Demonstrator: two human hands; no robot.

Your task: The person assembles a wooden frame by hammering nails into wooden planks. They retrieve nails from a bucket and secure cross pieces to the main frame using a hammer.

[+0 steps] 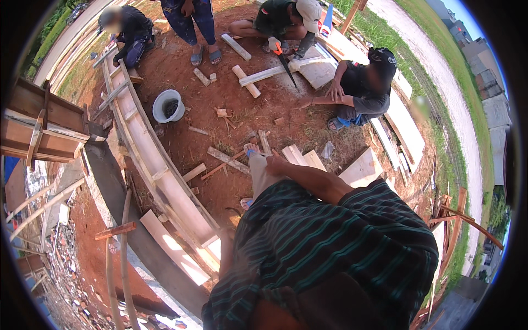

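Note:
My right hand (276, 165) rests at the knee of my light trousers (260, 175), its fingers too indistinct to read. On the left, part of my left arm and hand (226, 247) shows beside the near end of a long wooden formwork trough (147, 148). Whether that hand grips the trough's edge or only touches it, I cannot tell. Crosspieces span the trough, which curves away toward a crouching person (132, 41) whose hand is at its far end. Across from me, another person's gloved hand holds a handsaw (285, 63) with an orange handle, near a plank (269, 72).
A white bucket (168, 106) with dark contents stands right of the trough. Offcuts (228, 159) litter the red soil. A person (366, 88) squats at right; another stands at the back. Boards (363, 168) lie to the right, and a grey concrete beam (118, 206) runs along the left.

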